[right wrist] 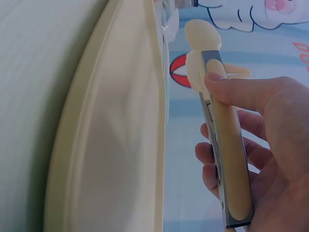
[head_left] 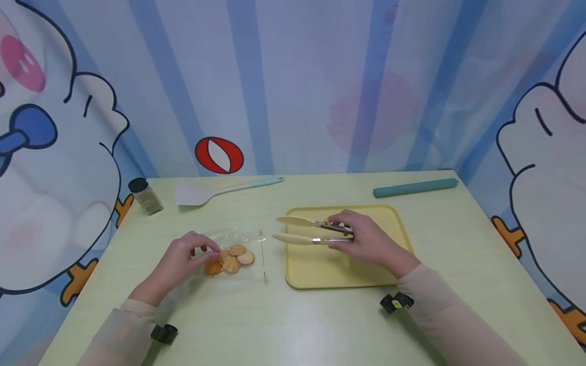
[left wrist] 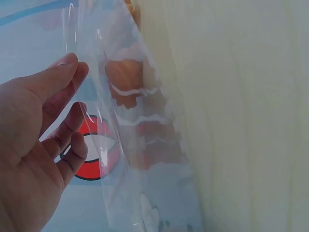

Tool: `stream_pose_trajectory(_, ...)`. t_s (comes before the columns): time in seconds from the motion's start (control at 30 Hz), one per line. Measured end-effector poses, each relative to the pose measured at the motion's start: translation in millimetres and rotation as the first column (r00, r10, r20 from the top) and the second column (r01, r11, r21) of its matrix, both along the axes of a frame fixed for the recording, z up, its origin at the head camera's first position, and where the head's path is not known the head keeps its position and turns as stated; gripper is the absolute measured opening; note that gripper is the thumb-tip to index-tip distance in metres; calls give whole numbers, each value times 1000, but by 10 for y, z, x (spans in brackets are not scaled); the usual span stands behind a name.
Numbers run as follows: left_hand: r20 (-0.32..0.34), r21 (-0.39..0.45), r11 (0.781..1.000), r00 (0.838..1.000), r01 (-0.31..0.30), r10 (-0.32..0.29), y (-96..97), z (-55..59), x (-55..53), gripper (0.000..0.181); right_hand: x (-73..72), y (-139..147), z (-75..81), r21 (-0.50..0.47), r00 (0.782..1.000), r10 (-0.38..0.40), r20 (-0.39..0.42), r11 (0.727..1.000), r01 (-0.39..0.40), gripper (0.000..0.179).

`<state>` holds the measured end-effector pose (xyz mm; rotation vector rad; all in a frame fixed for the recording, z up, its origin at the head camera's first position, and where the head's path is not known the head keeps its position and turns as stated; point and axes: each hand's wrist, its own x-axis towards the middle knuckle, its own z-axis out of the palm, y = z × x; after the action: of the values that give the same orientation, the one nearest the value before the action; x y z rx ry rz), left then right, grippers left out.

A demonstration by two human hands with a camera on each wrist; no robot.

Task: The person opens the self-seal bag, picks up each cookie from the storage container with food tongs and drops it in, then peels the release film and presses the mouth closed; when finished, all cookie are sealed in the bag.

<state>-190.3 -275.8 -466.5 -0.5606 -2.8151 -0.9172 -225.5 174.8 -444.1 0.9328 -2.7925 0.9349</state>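
Note:
My left hand [head_left: 180, 260] pinches the top film of a clear plastic bag [left wrist: 108, 159] between thumb and index finger. Inside the bag lie several shell-shaped, golden-brown cookies [head_left: 231, 260]. A pair of tongs [right wrist: 227, 140] with cream tips is gripped in my right hand [head_left: 368, 238], the thumb on one arm and the fingers round the other. Held above the yellow tray [head_left: 339, 282], the tongs have their tips parted, pointing left toward the bag. No food shows between the tips.
Behind the bag lies a white spatula [head_left: 194, 194] with a light blue handle. A black-capped seasoning jar [head_left: 147, 197] stands at the back left. A teal stick-shaped object [head_left: 414, 188] lies at the back right, near the printed curtain [head_left: 302, 101].

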Motion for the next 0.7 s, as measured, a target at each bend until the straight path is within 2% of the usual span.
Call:
stream_pose_trajectory(0.33,-2,-6,1000,1000,2,-2,-2,-1,13,13,103,679,-36,22,987,-147,-56,989,149,48)
stream_pose_trajectory(0.53,9,-9,1000,1000,0,0,1,8,18,12,191,1103,-72,27,963,-258,-78,965,261,51)
stream_pose_trajectory(0.7,23,-10,1000,1000,-2,2,7,14,18,12,275,1465,-66,39,930,-357,-90,932,361,55)
